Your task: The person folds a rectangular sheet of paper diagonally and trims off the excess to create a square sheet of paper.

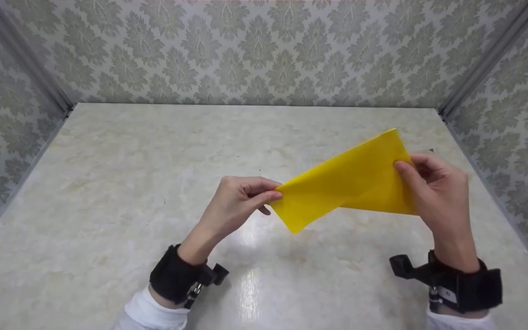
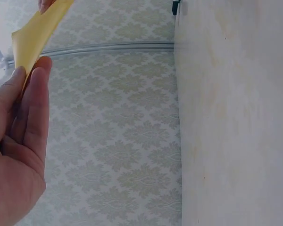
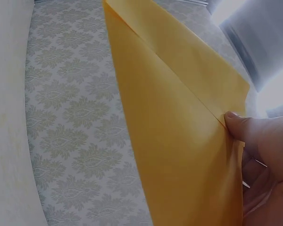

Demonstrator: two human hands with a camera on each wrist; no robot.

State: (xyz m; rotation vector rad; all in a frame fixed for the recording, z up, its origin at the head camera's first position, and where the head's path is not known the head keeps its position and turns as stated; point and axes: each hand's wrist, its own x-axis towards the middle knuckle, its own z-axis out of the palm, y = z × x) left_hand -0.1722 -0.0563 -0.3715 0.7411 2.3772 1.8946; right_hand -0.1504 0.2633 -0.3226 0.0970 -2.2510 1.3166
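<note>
A folded sheet of yellow paper (image 1: 351, 178) is held up above the table, stretched between both hands. At its left end, my left hand (image 1: 239, 201) pinches a corner between thumb and fingers. My right hand (image 1: 442, 192) grips the right edge, thumb on the near face. Seen from the right wrist, the paper (image 3: 174, 117) shows a long slanting fold line, and the right thumb (image 3: 236, 123) presses beside it. In the left wrist view the paper (image 2: 34, 42) rises edge-on from the left hand (image 2: 19, 141). Some of the right fingertips are hidden behind the sheet.
Beneath the hands lies a pale marbled table (image 1: 108, 183). Patterned wall panels (image 1: 255, 50) enclose its back and sides, with metal strips (image 1: 493, 57) at the corners. A small dark-edged item (image 1: 431, 150) shows partly behind the right hand.
</note>
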